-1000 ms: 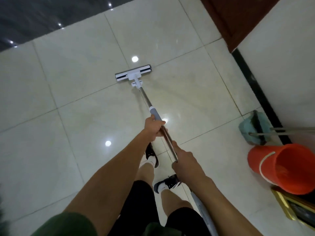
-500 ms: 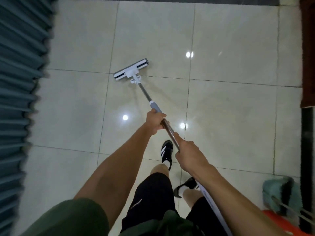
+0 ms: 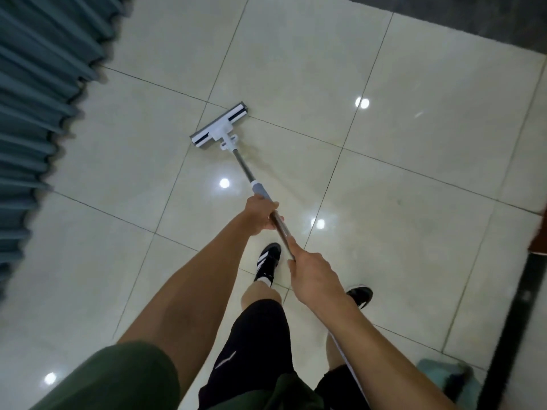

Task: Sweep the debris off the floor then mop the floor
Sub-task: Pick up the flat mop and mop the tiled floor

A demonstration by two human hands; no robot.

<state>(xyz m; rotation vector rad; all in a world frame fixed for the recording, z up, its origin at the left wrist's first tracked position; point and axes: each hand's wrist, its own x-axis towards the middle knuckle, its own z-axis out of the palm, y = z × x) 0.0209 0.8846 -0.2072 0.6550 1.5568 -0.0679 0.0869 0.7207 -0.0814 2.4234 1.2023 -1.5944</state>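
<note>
- Blue-grey pleated curtain (image 3: 32, 93) hangs along the left edge, its hem at the floor.
- Glossy cream tiled floor (image 3: 414, 179) with dark grout lines; round light reflections scattered over it.
- Flat mop (image 3: 219, 124): white and grey head lies flat on the tiles at centre, set diagonally, just beside a grout crossing. Metal handle runs from it down and to the right toward the person, with a grey collar just above the upper hand.
- Left hand (image 3: 260, 214): fingers wrapped round the handle just below the grey collar, thumb over the top. Firm grasp.
- Left black trainer (image 3: 268, 263) with white stripes is planted forward, directly under the handle.
- Right hand (image 3: 313, 272): lower on the same handle, fingers curled round it, back of the hand facing the camera.
- Right black shoe (image 3: 359, 294) is behind the right forearm, partly hidden.
- Teal object (image 3: 444, 377) at bottom right, blurred; cannot identify it.
- Dark floor border (image 3: 515, 321) runs along the right side.
</note>
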